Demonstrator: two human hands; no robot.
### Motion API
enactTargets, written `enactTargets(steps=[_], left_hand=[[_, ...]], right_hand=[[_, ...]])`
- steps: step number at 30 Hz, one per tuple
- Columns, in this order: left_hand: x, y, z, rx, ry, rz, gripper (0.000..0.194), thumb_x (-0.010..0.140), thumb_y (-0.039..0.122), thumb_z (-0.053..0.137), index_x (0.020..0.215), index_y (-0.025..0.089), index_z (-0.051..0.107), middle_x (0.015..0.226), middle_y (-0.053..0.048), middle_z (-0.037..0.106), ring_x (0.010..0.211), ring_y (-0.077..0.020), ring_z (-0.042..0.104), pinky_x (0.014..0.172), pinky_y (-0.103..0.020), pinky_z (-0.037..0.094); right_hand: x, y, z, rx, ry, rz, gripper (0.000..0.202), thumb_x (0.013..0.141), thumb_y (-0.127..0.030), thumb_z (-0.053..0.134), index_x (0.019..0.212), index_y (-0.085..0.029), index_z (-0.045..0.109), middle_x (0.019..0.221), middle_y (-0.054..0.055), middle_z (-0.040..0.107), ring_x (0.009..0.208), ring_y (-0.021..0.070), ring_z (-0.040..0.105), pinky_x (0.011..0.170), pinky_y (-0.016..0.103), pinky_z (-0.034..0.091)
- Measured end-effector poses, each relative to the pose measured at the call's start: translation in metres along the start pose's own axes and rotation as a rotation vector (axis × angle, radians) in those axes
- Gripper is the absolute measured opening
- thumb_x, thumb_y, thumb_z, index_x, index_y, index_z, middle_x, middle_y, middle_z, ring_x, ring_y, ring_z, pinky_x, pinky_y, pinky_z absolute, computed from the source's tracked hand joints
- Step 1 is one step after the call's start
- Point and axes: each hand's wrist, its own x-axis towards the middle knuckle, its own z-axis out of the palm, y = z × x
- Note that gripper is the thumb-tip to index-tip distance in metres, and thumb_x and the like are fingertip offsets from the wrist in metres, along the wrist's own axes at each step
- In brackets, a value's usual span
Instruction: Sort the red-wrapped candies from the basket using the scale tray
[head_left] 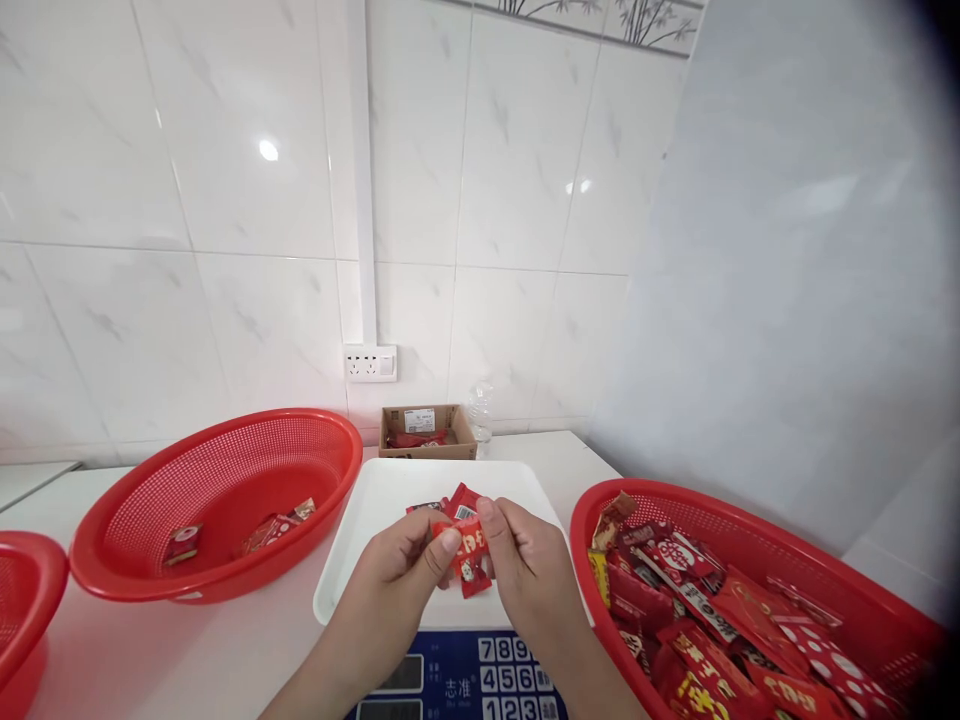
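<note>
Head view, nearest to us: we see a scale with a blue number pad, our forearms reaching over it. Just beyond, our left hand and right hand are both closed on one small red packet, thumbs toward us (we cannot tell how our hidden fingertips sit behind it). We hold it over the white tray, where other packets lie behind our fingers.

The step in hand, as we judge it, is a two-handed pinch on this single wrapper. A next move calls for us to keep the thumbs light, so the wrapper does not crush or slip, and to keep our knuckles off the packets on the tray.

To our right, a red basket holds a jumbled heap of mostly red packets. To our left, a second red basket holds just a few (they lie in two spots), and part of a third shows at the edge. All stand on the pale counter.

Farther off, a cardboard box with red contents stands beside a clear bottle, below a wall socket.
</note>
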Motion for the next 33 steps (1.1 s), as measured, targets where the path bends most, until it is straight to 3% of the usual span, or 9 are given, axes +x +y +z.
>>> enactTargets(steps=[5,11,15,21,26,29,33], left_hand=[[0.001,-0.002,-0.004,0.040,0.067,-0.006,0.043,0.085,0.052,0.048,0.057,0.020,0.042,0.057,0.004,0.041,0.057,-0.0124,0.037,0.054,-0.023,0.033],[-0.003,-0.007,0.007,-0.300,0.095,0.049,0.041,0.087,0.049,0.049,0.060,0.019,0.047,0.061,0.002,0.046,0.065,-0.0135,0.044,0.063,-0.023,0.037],[-0.004,-0.006,0.009,-0.408,0.044,-0.019,0.043,0.087,0.049,0.049,0.057,0.019,0.045,0.061,0.000,0.048,0.067,-0.0149,0.047,0.066,-0.025,0.038],[-0.002,-0.003,0.005,-0.263,-0.044,-0.012,0.045,0.085,0.055,0.049,0.057,0.019,0.050,0.058,0.001,0.046,0.063,-0.0143,0.045,0.064,-0.025,0.039],[-0.002,-0.003,0.009,-0.481,-0.114,-0.003,0.045,0.085,0.052,0.052,0.056,0.018,0.051,0.054,0.001,0.047,0.061,-0.0139,0.047,0.061,-0.025,0.039],[-0.004,-0.003,0.009,-0.700,-0.187,-0.095,0.045,0.081,0.054,0.057,0.054,0.018,0.050,0.052,-0.001,0.050,0.055,-0.0135,0.049,0.056,-0.025,0.038],[-0.004,-0.001,0.004,-0.882,-0.198,-0.206,0.044,0.077,0.050,0.063,0.053,0.018,0.046,0.045,0.003,0.045,0.045,-0.0094,0.044,0.051,-0.023,0.037]], right_hand=[[0.001,0.007,0.003,-0.033,0.015,-0.042,0.046,0.093,-0.048,0.037,0.056,-0.022,0.032,0.046,-0.005,0.040,0.043,0.0098,0.038,0.042,0.022,0.030],[-0.006,-0.004,0.003,0.099,0.061,-0.024,0.050,0.093,-0.050,0.035,0.053,-0.020,0.040,0.044,-0.003,0.044,0.041,0.0099,0.043,0.041,0.021,0.035],[-0.006,-0.006,0.005,0.172,0.056,0.046,0.051,0.091,-0.055,0.037,0.053,-0.020,0.042,0.043,-0.003,0.044,0.040,0.0104,0.044,0.040,0.021,0.037],[-0.008,-0.004,0.008,0.108,0.105,0.039,0.049,0.090,-0.054,0.040,0.055,-0.020,0.041,0.048,-0.003,0.044,0.044,0.0104,0.042,0.042,0.022,0.035],[-0.012,-0.007,0.012,0.370,-0.015,0.122,0.049,0.089,-0.056,0.044,0.056,-0.019,0.043,0.044,-0.004,0.042,0.041,0.0093,0.043,0.040,0.020,0.036],[-0.015,-0.007,0.013,0.576,-0.126,0.141,0.051,0.089,-0.057,0.041,0.055,-0.019,0.042,0.044,-0.004,0.042,0.039,0.0080,0.042,0.040,0.020,0.036],[-0.016,-0.008,0.010,0.630,-0.177,0.176,0.051,0.089,-0.058,0.042,0.057,-0.018,0.044,0.046,-0.003,0.044,0.040,0.0073,0.041,0.040,0.019,0.034]])
